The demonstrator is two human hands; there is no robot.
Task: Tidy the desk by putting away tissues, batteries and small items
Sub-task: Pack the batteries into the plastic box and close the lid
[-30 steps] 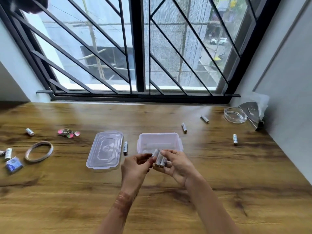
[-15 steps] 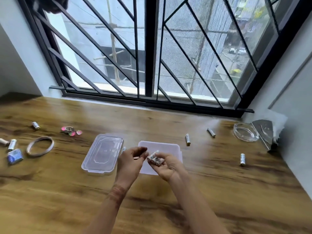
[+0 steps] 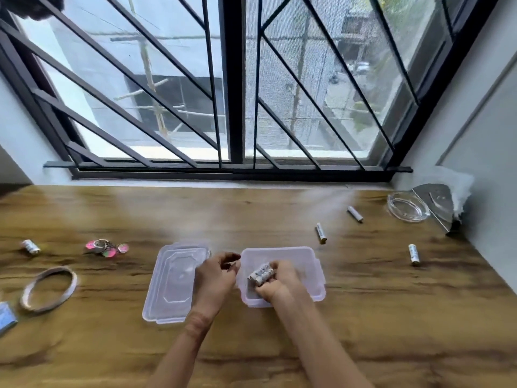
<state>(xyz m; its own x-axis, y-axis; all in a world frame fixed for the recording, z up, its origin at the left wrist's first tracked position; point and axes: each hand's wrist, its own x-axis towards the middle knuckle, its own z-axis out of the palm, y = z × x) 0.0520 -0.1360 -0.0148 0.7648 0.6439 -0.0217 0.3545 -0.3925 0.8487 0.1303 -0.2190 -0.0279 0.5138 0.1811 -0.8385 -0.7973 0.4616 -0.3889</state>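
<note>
A clear plastic box (image 3: 307, 256) sits on the wooden desk in front of me. My right hand (image 3: 279, 284) is inside it, closed around a bunch of white batteries (image 3: 261, 273). Just left of the box hovers my left hand (image 3: 215, 278), fingers curled with nothing visible in them. The box's lid (image 3: 170, 284) lies flat to the left, partly under that hand. Loose batteries lie at the right (image 3: 321, 232) (image 3: 355, 214) (image 3: 414, 254) and one at the far left (image 3: 30, 245).
A pink keyring (image 3: 106, 247), a tape ring (image 3: 49, 288) and a blue packet (image 3: 5, 317) lie at the left. A glass dish (image 3: 407, 207), a metal holder (image 3: 436, 204) and white tissue (image 3: 458, 186) stand in the back right corner by the wall. A barred window runs behind the desk.
My right hand has carried the bunch of batteries forward and down into the box. My left hand has let go of them and drawn aside to the left.
</note>
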